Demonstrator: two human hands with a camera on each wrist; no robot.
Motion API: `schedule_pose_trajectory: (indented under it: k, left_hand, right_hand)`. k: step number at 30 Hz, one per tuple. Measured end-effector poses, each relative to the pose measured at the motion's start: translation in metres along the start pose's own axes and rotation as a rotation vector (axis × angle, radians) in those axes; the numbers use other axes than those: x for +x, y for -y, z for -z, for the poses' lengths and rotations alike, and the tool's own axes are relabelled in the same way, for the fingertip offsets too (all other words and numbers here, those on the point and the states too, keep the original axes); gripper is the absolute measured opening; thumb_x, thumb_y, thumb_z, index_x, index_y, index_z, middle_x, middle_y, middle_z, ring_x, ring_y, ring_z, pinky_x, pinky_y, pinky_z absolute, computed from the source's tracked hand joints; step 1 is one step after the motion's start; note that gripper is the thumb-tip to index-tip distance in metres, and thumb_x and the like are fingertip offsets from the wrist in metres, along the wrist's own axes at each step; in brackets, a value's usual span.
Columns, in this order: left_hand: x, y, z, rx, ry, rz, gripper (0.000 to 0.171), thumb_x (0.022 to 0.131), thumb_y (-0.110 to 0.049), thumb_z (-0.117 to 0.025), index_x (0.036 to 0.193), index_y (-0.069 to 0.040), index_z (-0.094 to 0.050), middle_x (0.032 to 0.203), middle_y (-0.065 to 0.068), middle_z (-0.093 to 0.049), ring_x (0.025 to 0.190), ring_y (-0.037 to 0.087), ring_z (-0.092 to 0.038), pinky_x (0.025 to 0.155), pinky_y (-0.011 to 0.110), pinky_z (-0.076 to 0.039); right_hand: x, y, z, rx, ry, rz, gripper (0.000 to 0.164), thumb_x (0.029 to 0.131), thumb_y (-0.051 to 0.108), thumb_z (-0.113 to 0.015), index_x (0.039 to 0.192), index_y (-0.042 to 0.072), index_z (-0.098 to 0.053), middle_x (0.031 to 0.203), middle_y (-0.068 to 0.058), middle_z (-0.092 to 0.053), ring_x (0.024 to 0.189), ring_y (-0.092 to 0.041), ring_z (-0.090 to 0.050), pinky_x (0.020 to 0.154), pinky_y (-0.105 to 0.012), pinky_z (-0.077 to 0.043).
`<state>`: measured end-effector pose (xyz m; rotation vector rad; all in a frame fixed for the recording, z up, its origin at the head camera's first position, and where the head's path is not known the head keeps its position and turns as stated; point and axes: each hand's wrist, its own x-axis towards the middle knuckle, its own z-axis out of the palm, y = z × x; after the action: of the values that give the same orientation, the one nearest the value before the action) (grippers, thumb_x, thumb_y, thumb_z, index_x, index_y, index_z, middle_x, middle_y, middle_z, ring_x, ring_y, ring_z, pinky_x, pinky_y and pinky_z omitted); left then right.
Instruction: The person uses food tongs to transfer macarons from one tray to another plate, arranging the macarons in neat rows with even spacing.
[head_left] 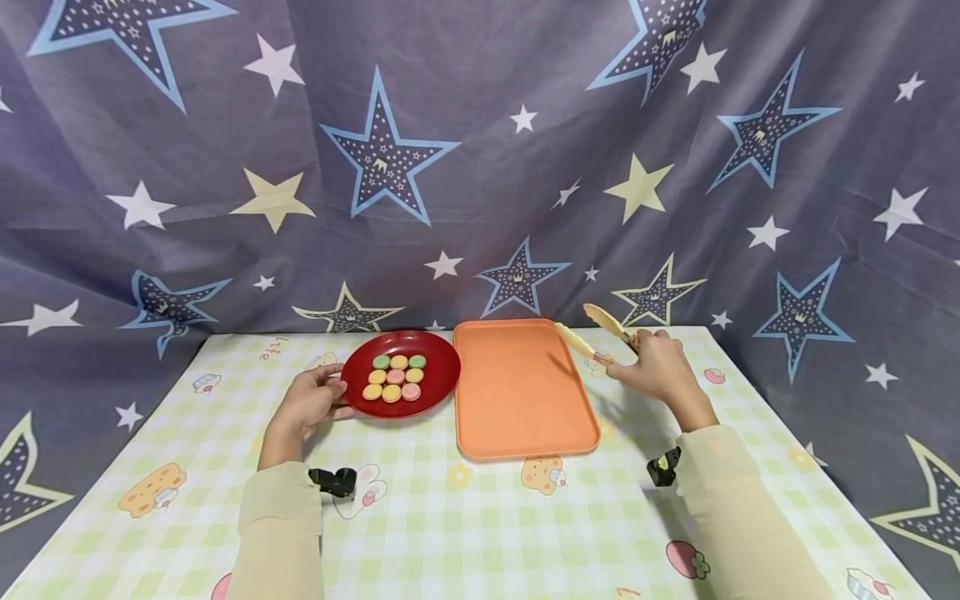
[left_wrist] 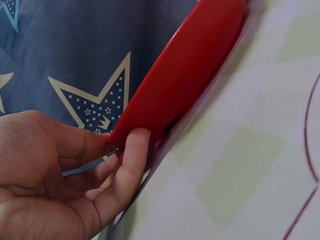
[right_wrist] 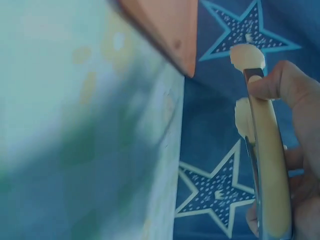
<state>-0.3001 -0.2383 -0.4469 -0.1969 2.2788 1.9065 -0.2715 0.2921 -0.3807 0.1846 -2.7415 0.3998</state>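
Observation:
My left hand (head_left: 309, 407) grips the left rim of a round red plate (head_left: 442, 367), with the thumb on the edge and fingers beneath it in the left wrist view. On the plate lie several macarons (head_left: 395, 377) in green, yellow and pink, arranged in rows. My right hand (head_left: 660, 367) holds a pair of tongs (right_wrist: 270, 165) with cream-coloured heads and handle. In the head view, the tong heads (head_left: 602, 318) are spread apart with nothing between them, near the right edge of an orange tray (head_left: 525, 392).
The tray lies flat on a green-checked tablecloth (head_left: 420, 533) right beside the plate. A dark star-patterned curtain (head_left: 480, 208) hangs behind the table's back edge. Black wrist cameras (head_left: 663, 468) sit by both sleeves.

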Motion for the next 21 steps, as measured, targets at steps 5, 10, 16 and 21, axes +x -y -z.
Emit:
schedule_pose_trajectory:
  k: [5,10,16,21]
  left_hand:
    - [0.001,0.001,0.001,0.004,0.001,-0.001,0.053,0.107,-0.001,-0.042,0.159,-0.001,-0.03,0.131,0.024,-0.047,0.084,0.016,-0.068,0.079,0.037,-0.064]
    - [0.001,0.001,0.001,0.009,-0.001,-0.001,0.054,0.107,-0.002,-0.042,0.16,-0.001,-0.03,0.134,0.025,-0.046,0.086,0.016,-0.068,0.079,0.038,-0.064]
    - [0.001,0.001,0.0,0.011,-0.002,-0.004,0.053,0.108,-0.002,-0.042,0.159,-0.001,-0.03,0.133,0.024,-0.046,0.086,0.015,-0.068,0.079,0.037,-0.064]
    - [0.0,0.0,0.0,0.017,-0.005,-0.004,0.053,0.108,-0.002,-0.042,0.159,-0.001,-0.03,0.131,0.023,-0.046,0.086,0.015,-0.067,0.079,0.037,-0.064]
  right_hand:
    - [-0.001,-0.013,-0.003,0.0,0.005,-0.107,0.048,0.081,0.044,-0.075,0.082,-0.001,-0.059,0.083,-0.021,-0.058,0.087,-0.047,-0.054,0.077,-0.061,-0.043]
    - [-0.001,-0.022,-0.008,0.022,0.046,-0.247,0.063,0.083,0.051,-0.073,0.097,-0.009,-0.057,0.103,-0.036,-0.052,0.097,-0.06,-0.049,0.078,-0.066,-0.045]
    - [0.001,-0.03,-0.019,-0.008,0.062,-0.347,0.086,0.083,0.055,-0.073,0.116,-0.021,-0.049,0.112,-0.045,-0.048,0.103,-0.065,-0.046,0.083,-0.068,-0.044]
    - [0.004,-0.035,-0.028,0.004,0.084,-0.447,0.094,0.082,0.055,-0.074,0.123,-0.023,-0.04,0.116,-0.046,-0.043,0.107,-0.063,-0.043,0.088,-0.069,-0.042]
